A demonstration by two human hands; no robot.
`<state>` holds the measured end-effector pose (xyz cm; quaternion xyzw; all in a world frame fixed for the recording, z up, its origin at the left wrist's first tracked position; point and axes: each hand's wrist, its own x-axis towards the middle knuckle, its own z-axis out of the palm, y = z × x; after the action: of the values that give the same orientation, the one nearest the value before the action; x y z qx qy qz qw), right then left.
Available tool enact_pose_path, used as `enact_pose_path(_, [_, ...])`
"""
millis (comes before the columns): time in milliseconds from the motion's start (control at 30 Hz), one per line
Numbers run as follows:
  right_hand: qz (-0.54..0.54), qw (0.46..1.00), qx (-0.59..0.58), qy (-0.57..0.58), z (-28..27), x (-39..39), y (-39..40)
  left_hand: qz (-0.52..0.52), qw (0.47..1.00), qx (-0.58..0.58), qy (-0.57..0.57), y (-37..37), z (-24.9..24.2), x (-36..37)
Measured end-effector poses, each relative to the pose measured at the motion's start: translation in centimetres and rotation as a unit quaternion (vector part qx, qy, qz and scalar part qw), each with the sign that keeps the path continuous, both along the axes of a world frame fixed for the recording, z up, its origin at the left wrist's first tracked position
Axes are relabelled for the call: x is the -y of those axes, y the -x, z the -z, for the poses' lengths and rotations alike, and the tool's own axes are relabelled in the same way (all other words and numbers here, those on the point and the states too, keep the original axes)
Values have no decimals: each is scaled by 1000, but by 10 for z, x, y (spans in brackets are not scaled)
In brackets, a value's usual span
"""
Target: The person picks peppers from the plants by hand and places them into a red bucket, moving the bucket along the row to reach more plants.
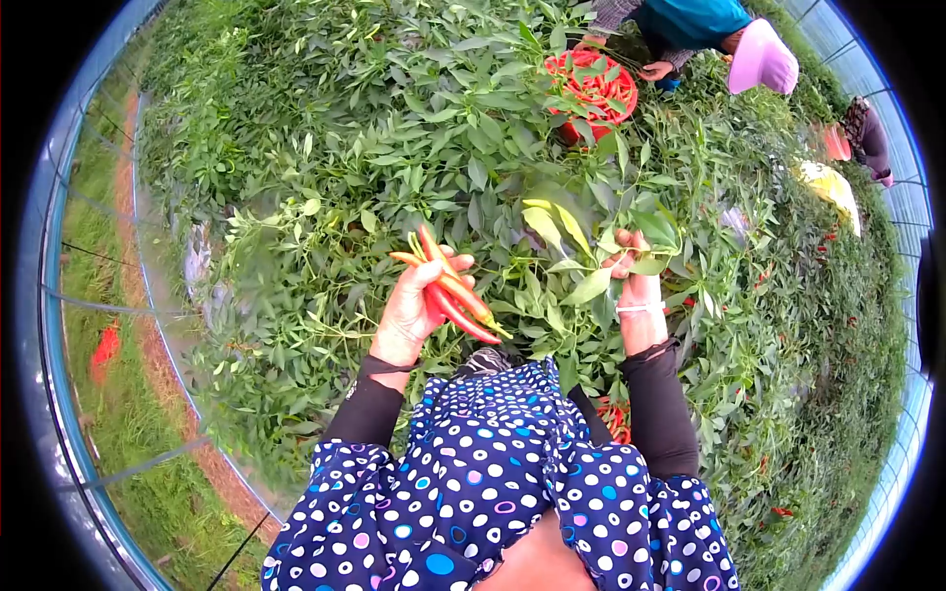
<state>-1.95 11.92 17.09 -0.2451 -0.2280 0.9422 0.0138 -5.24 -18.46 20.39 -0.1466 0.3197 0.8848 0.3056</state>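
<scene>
Several red peppers (455,295) with green stems lie in my left hand (411,303), its fingers closed around them. My right hand (631,266) is among the leaves to the right, its fingers curled on a leafy pepper stem (645,246). Just left of that hand, two pale green peppers (572,229) hang beside a light leaf. Foliage partly covers the right fingers. The two hands are apart, both in front of the dense pepper plants.
A red basket (569,131) full of red peppers stands among the plants ahead. Behind it bends a person in a pink hat (764,57). Another person (867,138) is at the far right, near a yellow sack (830,187). More red peppers (615,419) show beside my body.
</scene>
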Motion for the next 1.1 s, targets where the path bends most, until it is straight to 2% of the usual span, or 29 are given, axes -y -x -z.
enact_pose_path(33, [-15,999,26,-42,-10,12,-2,30,999,7,-11,-4,4,-10])
enact_pose_path(67, [-51,998,-4,40,1,15,-7,52,999,-3,-16,-4,6,-17])
enact_pose_path(100, [-182,962,-158,125,22,14,-4,80,996,15,-23,-3,0,-25])
enact_pose_path(133, [-220,956,-149,122,21,23,-7,82,995,18,-58,-4,0,-33])
enact_pose_path(167, [-210,970,-44,112,11,33,-13,86,992,23,-95,-4,3,-39])
enact_pose_path(200, [-224,970,-10,90,4,41,-18,112,986,-8,-125,-3,2,-42])
enact_pose_path(233, [-226,973,51,9,-8,51,-20,135,977,-44,-157,-3,3,-42])
enact_pose_path(267, [-230,968,64,-76,-7,59,-23,147,974,-41,-167,-4,-6,-42])
enact_pose_path(333, [-258,955,31,-142,1,64,-27,169,980,-61,-89,-5,-15,-42])
enact_pose_path(367, [-244,960,54,-123,6,64,-30,161,981,-67,-90,-4,-18,-42])
enact_pose_path(433, [-203,970,65,-115,11,68,-35,164,974,-151,32,-4,-22,-40])
enact_pose_path(467, [-159,980,60,-102,3,75,-36,158,975,-154,32,-6,-18,-39])
enact_pose_path(533, [-208,974,49,-71,14,65,-37,194,973,-125,0,-10,-11,-38])
enact_pose_path(600, [-202,976,56,-57,22,63,-38,219,969,-118,0,-16,-16,-37])
enact_pose_path(667, [-184,976,67,-96,20,67,-37,183,977,-106,-13,-21,-13,-34])
enact_pose_path(733, [-119,988,89,-39,25,66,-35,185,977,-102,-17,-21,-11,-32])
enact_pose_path(767, [-135,987,63,-56,21,66,-36,187,977,-98,-20,-21,-11,-30])
enact_pose_path(867, [-120,985,115,-55,12,75,-33,193,969,-156,-10,-18,-17,-34])
enact_pose_path(900, [-147,978,116,-96,-5,82,-33,210,966,-152,14,-18,-9,-35])
enact_pose_path(933, [-147,978,115,-95,-3,81,-35,210,966,-153,14,-17,-6,-34])
enact_pose_path(1000, [-240,965,92,-50,8,79,-42,219,961,-167,21,-16,-4,-33])
enact_pose_path(1033, [-257,959,85,-85,6,83,-42,239,963,-124,23,-18,-22,-28])
enact_pose_path(1100, [-277,954,81,-78,-7,81,-45,251,960,-119,38,-18,-11,-27])
